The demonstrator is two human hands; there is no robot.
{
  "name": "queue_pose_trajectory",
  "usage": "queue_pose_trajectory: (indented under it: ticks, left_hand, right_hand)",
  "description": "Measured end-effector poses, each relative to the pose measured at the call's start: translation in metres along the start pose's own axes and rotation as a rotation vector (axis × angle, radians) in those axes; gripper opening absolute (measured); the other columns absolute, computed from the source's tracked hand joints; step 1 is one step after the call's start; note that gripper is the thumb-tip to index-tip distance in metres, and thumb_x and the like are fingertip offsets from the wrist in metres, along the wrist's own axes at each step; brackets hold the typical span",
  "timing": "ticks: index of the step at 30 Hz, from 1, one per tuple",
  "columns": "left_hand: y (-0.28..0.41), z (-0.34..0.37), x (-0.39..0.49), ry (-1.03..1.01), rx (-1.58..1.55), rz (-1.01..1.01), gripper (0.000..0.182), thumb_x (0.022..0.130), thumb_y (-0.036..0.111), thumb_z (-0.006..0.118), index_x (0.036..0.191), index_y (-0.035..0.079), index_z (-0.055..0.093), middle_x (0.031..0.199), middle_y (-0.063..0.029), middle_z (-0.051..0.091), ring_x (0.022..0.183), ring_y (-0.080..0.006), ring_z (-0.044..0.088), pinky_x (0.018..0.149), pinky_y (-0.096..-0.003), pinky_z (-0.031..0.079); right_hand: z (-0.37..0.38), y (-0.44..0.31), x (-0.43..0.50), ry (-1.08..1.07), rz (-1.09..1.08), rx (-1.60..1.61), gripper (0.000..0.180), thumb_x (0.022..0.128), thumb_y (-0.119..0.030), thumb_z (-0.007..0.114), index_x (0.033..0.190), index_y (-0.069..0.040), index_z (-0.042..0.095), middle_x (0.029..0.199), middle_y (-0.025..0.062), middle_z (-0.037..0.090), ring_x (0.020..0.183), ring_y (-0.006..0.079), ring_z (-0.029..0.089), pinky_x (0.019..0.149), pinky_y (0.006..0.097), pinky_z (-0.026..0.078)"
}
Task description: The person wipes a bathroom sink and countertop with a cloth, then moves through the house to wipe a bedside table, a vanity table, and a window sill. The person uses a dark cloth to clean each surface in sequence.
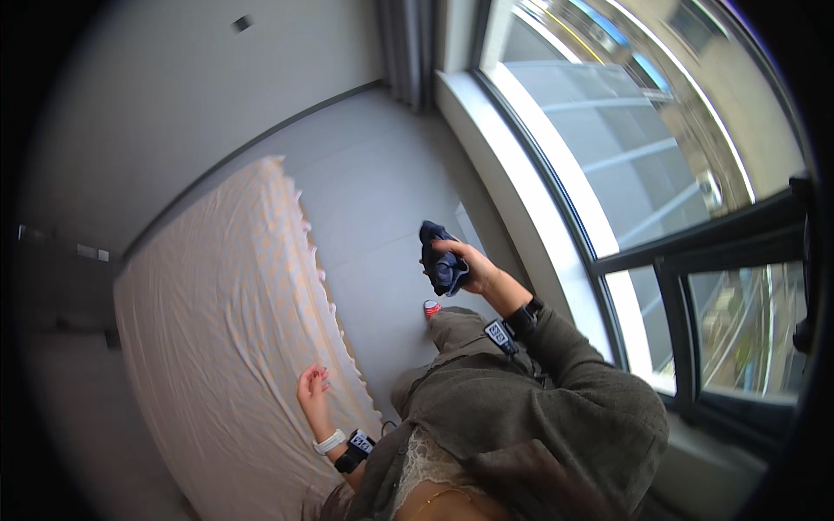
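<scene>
My right hand point(477, 268) grips a crumpled bundle of dark navy cloth point(445, 264), held out in front of me above the floor. The thumb lies across the top of the cloth, and the other fingers are mostly hidden beneath it. Over the near side of the bed, my left hand point(314, 385) hangs with its fingers loosely bent and nothing visible in it. Below it spreads a pale pink patterned bedsheet point(228, 312) with a scalloped edge. Whether the left hand touches the sheet I cannot tell.
Grey floor tiles point(365, 195) run between the bed and a white window sill point(521, 195). A dark-framed window point(664, 260) stands along the right. Grey curtains point(408, 52) hang in the far corner beside a pale wall point(195, 84). One red shoe point(431, 309) shows below me.
</scene>
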State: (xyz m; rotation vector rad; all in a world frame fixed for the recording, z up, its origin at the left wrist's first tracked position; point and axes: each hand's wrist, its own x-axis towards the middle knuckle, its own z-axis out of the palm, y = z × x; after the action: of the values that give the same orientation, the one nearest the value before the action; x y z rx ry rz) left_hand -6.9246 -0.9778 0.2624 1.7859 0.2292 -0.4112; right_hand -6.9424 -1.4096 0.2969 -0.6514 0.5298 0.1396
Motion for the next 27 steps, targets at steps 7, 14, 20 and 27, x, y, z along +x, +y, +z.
queue_pose_trajectory:
  ticks: [7, 14, 20, 27]
  left_hand:
    - [0.105, 0.155, 0.117, -0.653, 0.11, 0.211, 0.028, 0.103, 0.017, 0.05, 0.123, 0.0, 0.06, 0.108, -0.0084, 0.068, 0.098, -0.0156, 0.065, 0.083, -0.0293, 0.05]
    - [0.122, 0.258, 0.182, -1.162, 0.327, 0.079, 0.026, 0.102, 0.018, 0.054, 0.12, 0.002, 0.063, 0.105, -0.0063, 0.068, 0.096, -0.0144, 0.064, 0.079, -0.0275, 0.05]
    - [0.145, 0.361, 0.19, -1.471, 0.541, 0.175, 0.024, 0.1, 0.019, 0.057, 0.118, 0.005, 0.065, 0.101, -0.0037, 0.069, 0.093, -0.0116, 0.064, 0.076, -0.0254, 0.049]
    - [0.154, 0.444, 0.096, -1.678, 0.675, 0.412, 0.022, 0.1, 0.016, 0.056, 0.117, 0.005, 0.065, 0.1, -0.0034, 0.07, 0.093, -0.012, 0.065, 0.076, -0.0248, 0.05]
  right_hand:
    - [-0.015, -0.073, 0.008, -0.119, -0.103, 0.024, 0.049, 0.091, -0.026, 0.067, 0.127, 0.002, 0.05, 0.107, 0.0143, 0.064, 0.086, 0.0204, 0.068, 0.072, 0.0301, 0.059]
    - [-0.061, -0.011, -0.062, 0.307, -0.315, 0.495, 0.049, 0.094, -0.045, 0.062, 0.12, -0.004, 0.058, 0.105, 0.0095, 0.069, 0.087, 0.0174, 0.07, 0.078, 0.0324, 0.059]
    - [-0.114, 0.052, -0.211, 0.786, -0.886, 0.812, 0.023, 0.09, -0.028, 0.065, 0.101, -0.008, 0.063, 0.091, 0.0062, 0.068, 0.082, 0.0199, 0.067, 0.081, 0.0355, 0.056]
    - [-0.232, 0.143, -0.386, 1.315, -1.364, 0.796, 0.034, 0.082, -0.007, 0.066, 0.115, -0.003, 0.058, 0.097, 0.0093, 0.065, 0.086, 0.0226, 0.067, 0.078, 0.0386, 0.058]
